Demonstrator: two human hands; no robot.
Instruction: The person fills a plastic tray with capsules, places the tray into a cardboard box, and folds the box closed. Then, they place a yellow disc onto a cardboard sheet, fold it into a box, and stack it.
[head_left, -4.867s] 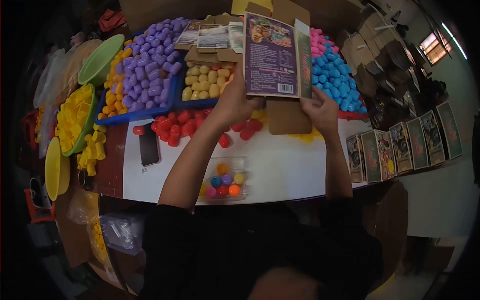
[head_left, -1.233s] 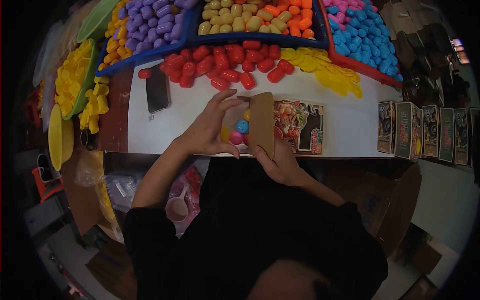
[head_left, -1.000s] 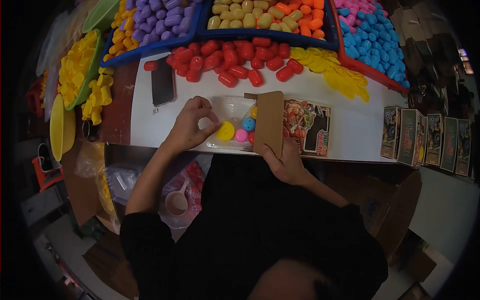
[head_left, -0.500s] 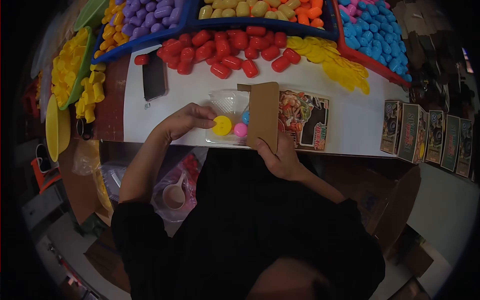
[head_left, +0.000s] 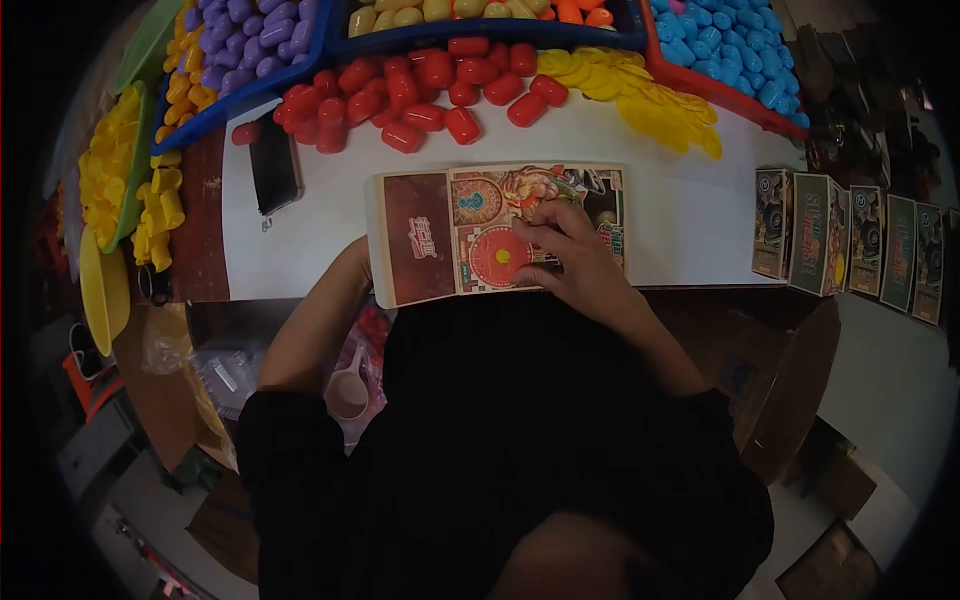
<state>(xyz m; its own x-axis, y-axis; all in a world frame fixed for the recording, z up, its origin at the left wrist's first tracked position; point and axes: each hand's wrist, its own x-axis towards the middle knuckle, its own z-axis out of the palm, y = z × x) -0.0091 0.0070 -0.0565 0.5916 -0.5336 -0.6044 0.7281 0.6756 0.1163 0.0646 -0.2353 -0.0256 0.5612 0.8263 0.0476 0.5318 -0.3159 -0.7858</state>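
A printed cardboard box (head_left: 418,240) lies flat near the table's front edge, its dark red flap spread out to the left. My right hand (head_left: 575,255) rests on the box's printed face, thumb and fingers apart beside a red disc picture with a yellow centre. At the flap's left edge is my left hand (head_left: 362,275); its fingers are hidden behind the flap. A pale edge shows along the flap's left side. The clear tray and the coloured balls are out of sight.
Red capsules (head_left: 403,90) and yellow discs (head_left: 640,95) lie behind the box. A phone (head_left: 274,165) is at the left. Bins of purple, cream, orange and blue capsules (head_left: 735,50) line the back. Several upright boxes (head_left: 818,235) stand at the right.
The box's flap has swung down to the left over where the tray and balls showed. My right hand has moved up onto the printed face; my left hand has shifted to the flap's edge.
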